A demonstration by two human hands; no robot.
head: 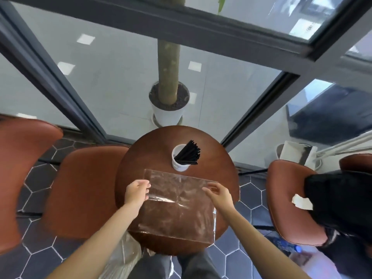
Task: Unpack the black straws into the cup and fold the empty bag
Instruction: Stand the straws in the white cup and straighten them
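Both hands, left hand (pixel 137 191) and right hand (pixel 218 192), pinch the empty bag (pixel 177 206) flat on the bench (pixel 225 162), probably lining up a fold, since the black straws (pixel 189 153) already sit in the cup (pixel 179 165) at 12 o'clock.

**Both hands low and forward, forearms bare**

Left hand (pixel 137 193) reaches in from the lower left, fingers curled, thumb and fingertips pinching together. Right hand (pixel 218 193) comes in from the lower right, fingers loosely bent, thumb tucked toward the index finger. The two hands sit level, well apart.
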